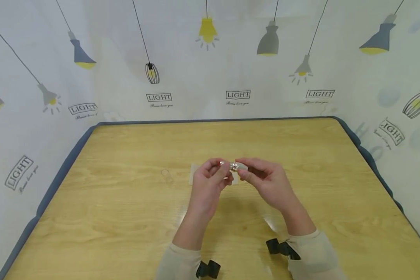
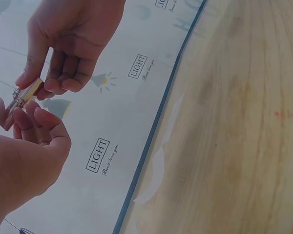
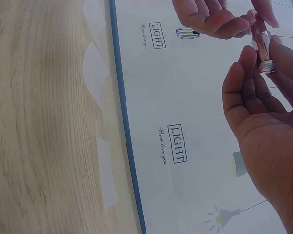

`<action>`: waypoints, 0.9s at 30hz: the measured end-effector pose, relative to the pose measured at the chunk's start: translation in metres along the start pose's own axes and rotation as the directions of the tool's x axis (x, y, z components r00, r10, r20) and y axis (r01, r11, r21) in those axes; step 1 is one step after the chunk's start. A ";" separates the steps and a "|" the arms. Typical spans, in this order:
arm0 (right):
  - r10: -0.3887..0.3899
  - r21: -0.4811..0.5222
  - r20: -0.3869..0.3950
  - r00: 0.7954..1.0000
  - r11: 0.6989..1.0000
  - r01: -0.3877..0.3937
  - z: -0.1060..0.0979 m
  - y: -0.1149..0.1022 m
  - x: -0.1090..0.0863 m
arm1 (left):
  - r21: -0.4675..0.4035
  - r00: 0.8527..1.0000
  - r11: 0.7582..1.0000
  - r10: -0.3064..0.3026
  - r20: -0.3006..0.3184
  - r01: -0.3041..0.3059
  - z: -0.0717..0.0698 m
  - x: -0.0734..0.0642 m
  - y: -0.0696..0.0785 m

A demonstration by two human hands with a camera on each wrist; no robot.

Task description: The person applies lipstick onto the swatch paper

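Note:
A small shiny lipstick tube [image 1: 240, 166], silvery with a pinkish-gold tint, is held in the air above the table by both hands. My left hand [image 1: 207, 184] pinches one end between thumb and fingers. At the other end, my right hand [image 1: 273, 184] grips the tube with thumb and forefinger. A bright ring-like band shows around the tube's middle in the left wrist view, where the tube [image 2: 23, 97] slants between the two hands. The flat end of the tube [image 3: 268, 66] faces the right wrist camera. Fingertips cover parts of both ends.
A white flat piece [image 1: 194, 171] lies on the wooden table [image 1: 126, 202] behind the hands, partly hidden by them. To its left is a faint clear outline [image 1: 166, 175]. A blue edge strip [image 1: 210, 121] borders the table below the lamp-printed wall covering.

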State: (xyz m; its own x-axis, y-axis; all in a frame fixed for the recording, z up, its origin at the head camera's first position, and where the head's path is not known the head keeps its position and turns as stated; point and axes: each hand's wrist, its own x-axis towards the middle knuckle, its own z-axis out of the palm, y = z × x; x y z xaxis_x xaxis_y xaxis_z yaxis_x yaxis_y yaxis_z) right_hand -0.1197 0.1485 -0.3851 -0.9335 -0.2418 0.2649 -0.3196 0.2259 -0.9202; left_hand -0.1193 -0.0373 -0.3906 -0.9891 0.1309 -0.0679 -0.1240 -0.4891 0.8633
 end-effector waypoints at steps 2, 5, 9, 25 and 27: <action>0.003 -0.001 0.004 1.000 1.000 -0.003 0.002 0.003 -0.003 | 0.003 1.000 1.000 -0.006 -0.014 0.006 -0.002 -0.003 -0.003; 0.004 -0.004 0.014 1.000 1.000 -0.004 0.006 0.007 -0.008 | 0.007 0.999 1.000 -0.011 -0.037 0.011 -0.005 -0.007 -0.007; 0.014 0.013 0.027 1.000 1.000 -0.014 0.010 0.010 -0.013 | 0.016 0.999 1.000 -0.015 -0.051 0.016 -0.009 -0.013 -0.012; -0.002 0.021 -0.003 1.000 1.000 0.002 0.003 0.002 0.004 | -0.074 0.995 0.996 0.062 0.075 -0.056 -0.001 0.003 0.000; -0.004 0.030 -0.001 1.000 1.000 0.004 0.001 0.000 0.007 | -0.080 0.994 0.995 0.067 0.087 -0.060 0.001 0.004 0.002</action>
State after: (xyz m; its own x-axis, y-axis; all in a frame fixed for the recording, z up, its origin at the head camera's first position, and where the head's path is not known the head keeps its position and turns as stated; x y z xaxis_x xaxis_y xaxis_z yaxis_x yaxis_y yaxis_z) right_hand -0.1260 0.1455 -0.3836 -0.9322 -0.2422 0.2690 -0.3187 0.1967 -0.9272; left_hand -0.1235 -0.0372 -0.3887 -0.9844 0.1727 0.0335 -0.0709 -0.5636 0.8230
